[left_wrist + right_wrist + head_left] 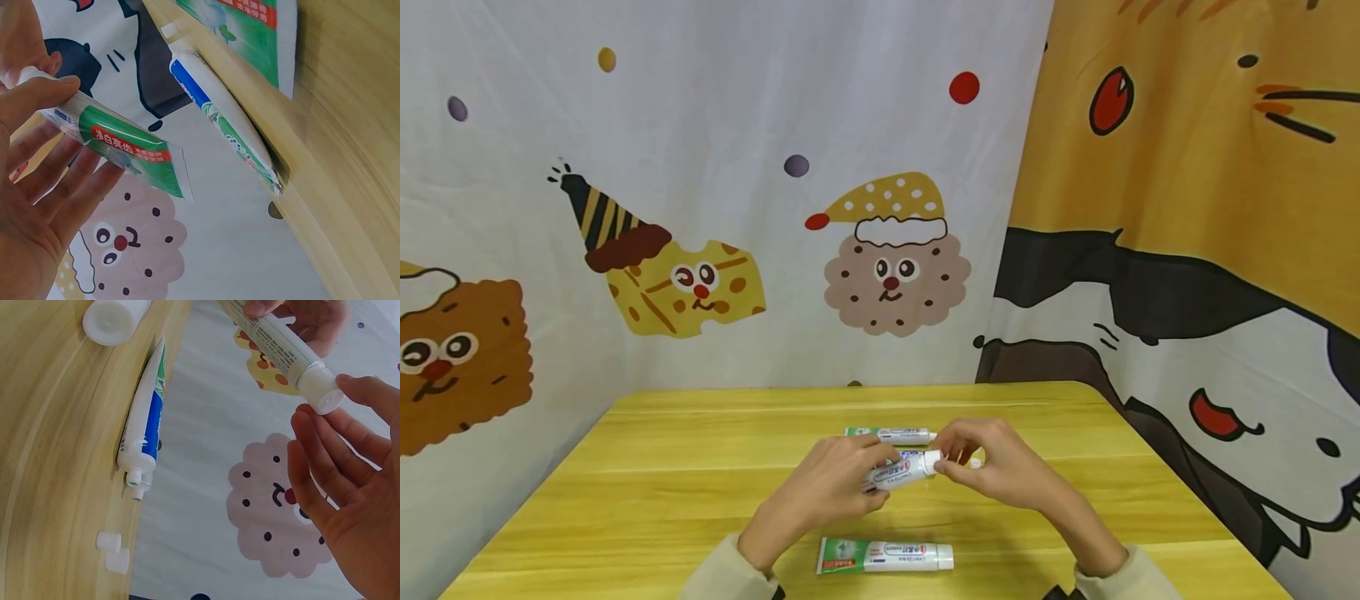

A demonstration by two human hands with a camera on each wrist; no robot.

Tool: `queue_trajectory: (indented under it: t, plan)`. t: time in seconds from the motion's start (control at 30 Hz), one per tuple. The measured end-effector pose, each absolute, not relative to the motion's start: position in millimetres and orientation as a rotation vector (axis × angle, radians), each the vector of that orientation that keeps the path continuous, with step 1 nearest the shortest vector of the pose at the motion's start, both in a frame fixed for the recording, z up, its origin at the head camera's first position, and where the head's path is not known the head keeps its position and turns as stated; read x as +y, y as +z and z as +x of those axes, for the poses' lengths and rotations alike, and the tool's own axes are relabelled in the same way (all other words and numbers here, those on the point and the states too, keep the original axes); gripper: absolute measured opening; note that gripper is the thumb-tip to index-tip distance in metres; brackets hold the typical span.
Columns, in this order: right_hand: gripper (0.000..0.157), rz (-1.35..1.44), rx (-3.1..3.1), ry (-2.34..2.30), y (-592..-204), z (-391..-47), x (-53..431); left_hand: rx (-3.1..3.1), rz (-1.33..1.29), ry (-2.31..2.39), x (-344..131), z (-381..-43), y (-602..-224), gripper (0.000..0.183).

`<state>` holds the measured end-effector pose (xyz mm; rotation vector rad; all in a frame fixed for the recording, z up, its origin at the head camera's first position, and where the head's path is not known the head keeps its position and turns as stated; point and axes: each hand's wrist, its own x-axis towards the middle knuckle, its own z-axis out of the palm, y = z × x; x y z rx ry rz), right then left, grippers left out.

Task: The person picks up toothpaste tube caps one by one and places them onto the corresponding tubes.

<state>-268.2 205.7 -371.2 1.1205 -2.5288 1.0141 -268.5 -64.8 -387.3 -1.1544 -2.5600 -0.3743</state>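
Note:
My left hand [835,479] grips a white and green toothpaste tube [895,472] above the table, thumb on one side and fingers beneath it. The tube's white cap [321,390] points toward my right hand [1000,462], whose thumb and fingertips pinch it from both sides. In the left wrist view the tube's flat green end [134,150] sticks out past my fingers. Behind the hands lie two tubes without caps, a green and white tube [902,436] and a blue-banded tube [152,425]; the hands partly hide them in the head view.
A capped toothpaste tube [887,556] lies crosswise near the front of the wood-grain table [700,517]. Two loose white caps, one cap [109,541] beside another cap [117,560], rest on the right side. A cartoon-printed curtain [775,100] hangs behind the table.

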Motion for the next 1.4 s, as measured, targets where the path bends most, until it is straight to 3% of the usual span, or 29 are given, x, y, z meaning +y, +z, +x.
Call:
queue_trajectory:
  t: [0.13,0.6,1.0,1.17,1.3,1.4]
  plan:
    - [0.004,1.102,-2.550,1.020,-371.8,-268.7,206.2,-2.558,-1.157,-0.373,-64.9,-268.2,-387.0,0.032]
    - [0.024,1.089,-2.586,1.006,-367.3,-266.5,209.3,-2.520,-1.151,-0.381,-64.2,-269.9,-391.4,0.032]
    - [0.008,1.045,-2.571,0.910,-369.6,-267.3,208.1,-2.521,-1.149,-0.394,-64.9,-269.2,-390.2,0.032]
    - [0.015,1.000,-2.588,0.874,-370.5,-266.9,206.9,-2.513,-1.152,-0.401,-65.4,-268.7,-389.7,0.032]
    - [0.009,0.987,-2.611,0.871,-369.6,-266.4,207.3,-2.521,-1.154,-0.405,-65.7,-269.0,-390.0,0.032]
    - [0.017,1.031,-2.594,0.884,-368.7,-266.0,207.7,-2.532,-1.149,-0.398,-65.6,-269.3,-389.9,0.031]
